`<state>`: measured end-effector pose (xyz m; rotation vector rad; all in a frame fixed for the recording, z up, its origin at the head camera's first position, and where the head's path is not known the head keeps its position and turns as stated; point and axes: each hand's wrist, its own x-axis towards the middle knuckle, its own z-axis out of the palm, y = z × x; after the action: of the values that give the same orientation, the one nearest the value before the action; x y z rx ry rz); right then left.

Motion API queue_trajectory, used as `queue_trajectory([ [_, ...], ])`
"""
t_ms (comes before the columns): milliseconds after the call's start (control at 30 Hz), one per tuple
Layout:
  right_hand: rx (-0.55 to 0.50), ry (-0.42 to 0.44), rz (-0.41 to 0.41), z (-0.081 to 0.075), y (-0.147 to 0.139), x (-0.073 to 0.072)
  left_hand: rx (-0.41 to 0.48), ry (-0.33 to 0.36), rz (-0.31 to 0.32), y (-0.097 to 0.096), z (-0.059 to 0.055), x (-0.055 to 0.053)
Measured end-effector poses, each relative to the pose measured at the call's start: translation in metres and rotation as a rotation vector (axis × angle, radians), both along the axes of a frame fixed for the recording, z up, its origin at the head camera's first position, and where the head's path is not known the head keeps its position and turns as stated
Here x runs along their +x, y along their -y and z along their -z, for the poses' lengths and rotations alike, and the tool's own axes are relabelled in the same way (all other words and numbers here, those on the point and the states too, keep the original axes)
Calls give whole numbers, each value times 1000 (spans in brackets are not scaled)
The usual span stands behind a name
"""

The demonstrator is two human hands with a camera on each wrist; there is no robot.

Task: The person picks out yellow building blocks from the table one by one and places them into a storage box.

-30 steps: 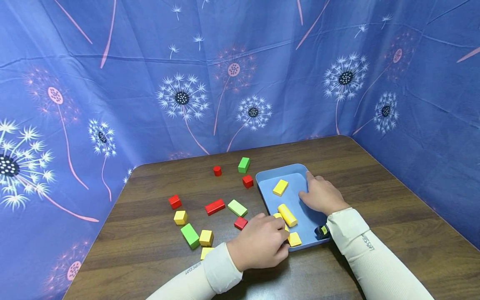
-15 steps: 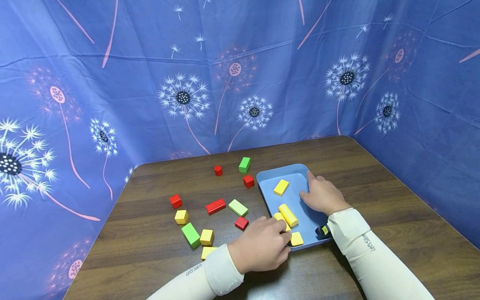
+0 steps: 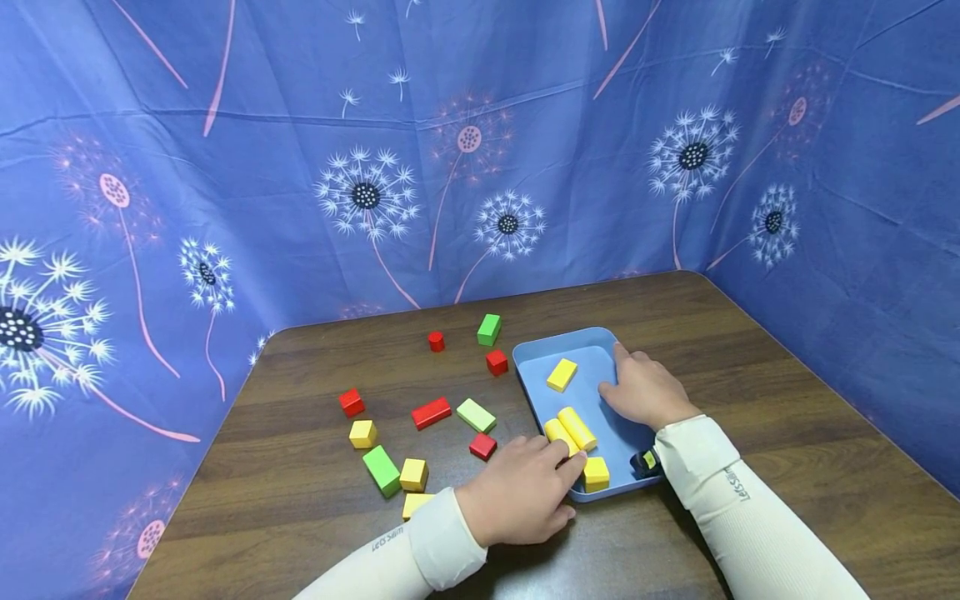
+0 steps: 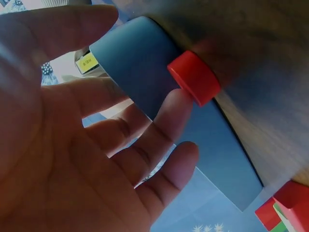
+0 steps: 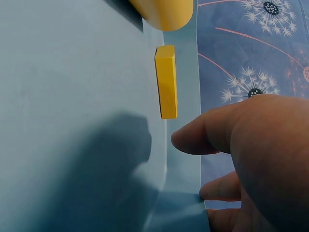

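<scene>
At the near left corner of the blue tray [image 3: 626, 429], my left hand [image 3: 517, 492] reaches over the rim with loosely spread fingers. Beside its fingertips, inside the tray, lie a yellow block [image 3: 596, 474] and two yellow cylinders [image 3: 577, 428] side by side. The left wrist view shows nothing held in the palm, and a red block [image 4: 194, 77] outside the tray wall near a fingertip. My right hand [image 3: 647, 390] holds the tray's right rim, thumb on the inner side and fingers outside. A flat yellow block [image 3: 562, 375] lies toward the tray's far end.
Left of the tray, the wooden table [image 3: 300, 500] bears loose blocks: a light green one [image 3: 476, 415], a long red one [image 3: 431, 413], a green one [image 3: 382, 472], a yellow cube [image 3: 413, 474] and several others. A blue patterned cloth [image 3: 480, 150] hangs behind.
My left hand has let go of the yellow block at the tray's near end, and its fingers have straightened. That block sits slightly farther right. My right hand has stayed put.
</scene>
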<state>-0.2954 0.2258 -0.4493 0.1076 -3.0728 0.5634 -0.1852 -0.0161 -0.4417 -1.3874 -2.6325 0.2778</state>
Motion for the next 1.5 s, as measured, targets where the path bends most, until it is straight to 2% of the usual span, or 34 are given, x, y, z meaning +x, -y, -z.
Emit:
queue_trajectory([
  [300,9,-8,-3,-1,0,1,-8,-13,-37,6,-2,-5],
  [633,13,11,-8,0,0,-1,-6,9,-92,14,-9,-10],
  [900,18,18,-8,0,0,-1,-38,96,-187,24,-17,-16],
  [1067,17,22,-3,-1,0,0,-49,86,-235,30,-20,-19],
  [1200,17,23,-1,-1,0,0,-69,77,-250,34,-22,-20],
  [1500,16,17,-5,2,-1,-2,-81,143,-304,39,-29,-19],
])
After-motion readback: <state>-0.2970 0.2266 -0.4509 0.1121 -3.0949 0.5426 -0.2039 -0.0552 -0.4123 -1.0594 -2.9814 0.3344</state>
